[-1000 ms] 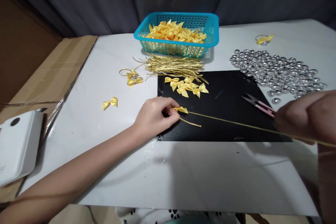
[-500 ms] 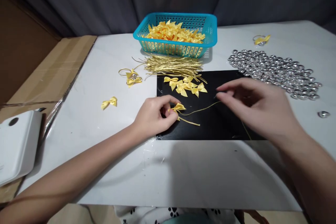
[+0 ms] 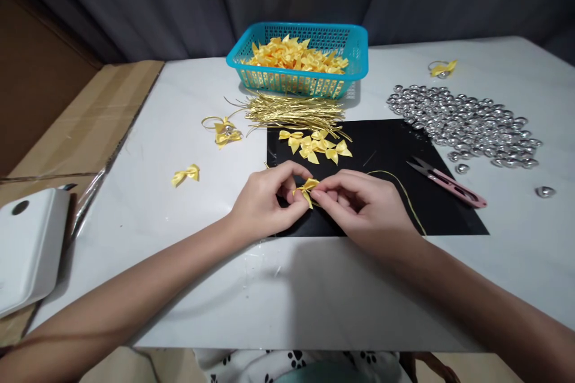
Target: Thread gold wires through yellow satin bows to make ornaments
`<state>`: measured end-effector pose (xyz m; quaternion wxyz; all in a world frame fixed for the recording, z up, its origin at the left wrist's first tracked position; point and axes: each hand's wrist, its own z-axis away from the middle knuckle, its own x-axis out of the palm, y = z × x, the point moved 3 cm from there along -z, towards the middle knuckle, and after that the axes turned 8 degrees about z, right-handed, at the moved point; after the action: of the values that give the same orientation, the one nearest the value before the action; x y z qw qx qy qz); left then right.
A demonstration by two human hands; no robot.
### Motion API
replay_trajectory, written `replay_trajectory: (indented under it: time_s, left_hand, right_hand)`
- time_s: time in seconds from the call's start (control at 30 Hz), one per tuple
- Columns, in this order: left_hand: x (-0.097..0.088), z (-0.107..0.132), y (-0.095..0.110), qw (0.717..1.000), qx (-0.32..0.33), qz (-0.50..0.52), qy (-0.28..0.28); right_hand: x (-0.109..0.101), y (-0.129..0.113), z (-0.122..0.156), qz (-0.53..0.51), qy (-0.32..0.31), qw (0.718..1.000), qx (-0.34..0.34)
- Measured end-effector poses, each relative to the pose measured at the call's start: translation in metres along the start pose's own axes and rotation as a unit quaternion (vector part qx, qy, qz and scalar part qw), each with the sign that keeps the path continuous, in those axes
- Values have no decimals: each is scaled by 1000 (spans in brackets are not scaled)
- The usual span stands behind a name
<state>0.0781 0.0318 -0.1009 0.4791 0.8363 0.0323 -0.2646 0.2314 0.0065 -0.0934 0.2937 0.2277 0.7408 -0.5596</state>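
Note:
My left hand (image 3: 274, 197) pinches a yellow ribbon bow (image 3: 307, 190) between thumb and fingertips over a black mat (image 3: 449, 215). From the other side, my right hand (image 3: 366, 200) is closed at the bow's right edge, its thumb and forefinger pressed together there. What lies between those fingertips is partly hidden. A pale yellow thread (image 3: 398, 178) curves over the mat behind my right hand. Beyond my hands several loose bows (image 3: 314, 146) lie at the mat's far edge, below a bundle of gold cords (image 3: 294, 111).
Pink-handled thread snips (image 3: 449, 183) lie on the mat's right. Silver heart-shaped beads (image 3: 467, 119) spread beyond them. A blue basket (image 3: 299, 78) holds more bows. At left are a single bow (image 3: 185, 175), a corded bow piece (image 3: 227, 133) and a white device (image 3: 31, 251).
My right hand has moved left from the stretched thread to the bow, uncovering the snips. My left hand stays in place with the bow.

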Motion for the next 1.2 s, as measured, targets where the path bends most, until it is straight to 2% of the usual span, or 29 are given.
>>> replay_trajectory:
  time_s: [0.23, 0.4, 0.6, 0.73, 0.83, 1.0, 1.1, 1.2]
  left_hand:
    - [0, 1, 0, 1000, -2, -2, 0]
    - [1, 2, -1, 1000, 4, -2, -3]
    - [2, 4, 1, 1000, 7, -1, -6]
    - [2, 3, 1, 1000, 3, -1, -6]
    - [2, 3, 1, 1000, 3, -9, -10]
    - [3, 4, 4, 999, 27, -25, -21]
    - [3, 3, 4, 999, 32, -26, -22]
    - [2, 2, 3, 1000, 15, -14, -13]
  right_hand:
    - [6, 7, 1, -60, -65, 995, 55]
    - [10, 9, 0, -107, -66, 986, 106]
    - [10, 7, -1, -163, -78, 977, 110]
    - [4, 10, -2, -146, -97, 979, 106]
    - [0, 14, -3, -124, -170, 972, 103]
    - [-8, 18, 0, -144, -314, 933, 105]
    - [-13, 17, 1, -177, -357, 909, 122]
    - [-18, 15, 1, -225, -365, 893, 136]
